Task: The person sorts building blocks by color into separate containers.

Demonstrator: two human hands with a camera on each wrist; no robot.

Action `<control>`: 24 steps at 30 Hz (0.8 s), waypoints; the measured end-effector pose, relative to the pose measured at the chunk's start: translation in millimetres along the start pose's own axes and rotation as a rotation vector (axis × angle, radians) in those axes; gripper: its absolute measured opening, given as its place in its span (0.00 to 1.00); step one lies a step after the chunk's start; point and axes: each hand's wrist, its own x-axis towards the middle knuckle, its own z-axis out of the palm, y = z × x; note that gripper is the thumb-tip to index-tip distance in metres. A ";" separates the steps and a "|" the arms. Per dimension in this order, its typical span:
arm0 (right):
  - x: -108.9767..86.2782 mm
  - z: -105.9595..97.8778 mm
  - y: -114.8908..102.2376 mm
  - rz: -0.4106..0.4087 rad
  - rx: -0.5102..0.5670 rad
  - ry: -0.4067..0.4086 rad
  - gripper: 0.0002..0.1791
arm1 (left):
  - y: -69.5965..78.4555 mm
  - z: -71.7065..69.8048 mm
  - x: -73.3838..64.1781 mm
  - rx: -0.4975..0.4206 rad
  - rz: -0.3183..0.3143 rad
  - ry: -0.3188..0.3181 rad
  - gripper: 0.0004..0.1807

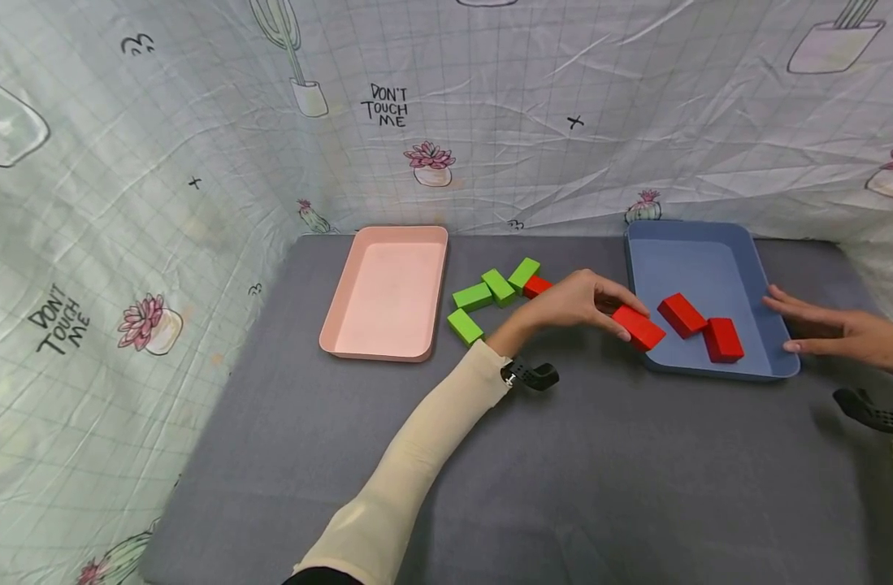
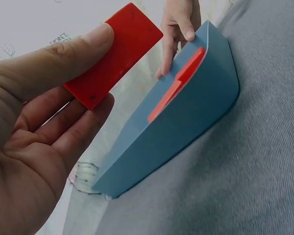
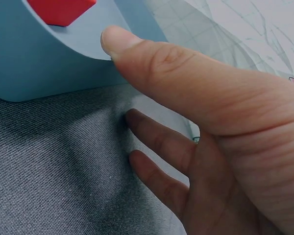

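My left hand pinches a red block between thumb and fingers, just above the left rim of the blue tray. In the left wrist view the held red block is tilted, apart from the tray wall. Two more red blocks lie inside the blue tray, close together. At the tray's right side is my right hand, its fingers extended and thumb at the rim. The right wrist view shows that thumb by the tray edge, with nothing held.
Several green blocks lie on the grey table between the trays. Another red block sits among them, partly hidden by my left hand. A pink tray stands at the left. Patterned cloth hangs behind the table.
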 end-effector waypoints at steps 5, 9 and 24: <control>-1.0 0.6 3.7 -0.023 -0.003 0.013 0.46 | 2.8 2.3 5.0 -0.009 -0.003 -0.002 0.22; -1.1 0.7 4.1 -0.031 -0.004 0.012 0.45 | 3.0 3.5 7.9 -0.022 -0.008 -0.005 0.22; -1.0 -0.4 4.2 -0.058 0.017 0.002 0.45 | -0.7 6.9 25.6 0.060 0.009 -0.095 0.22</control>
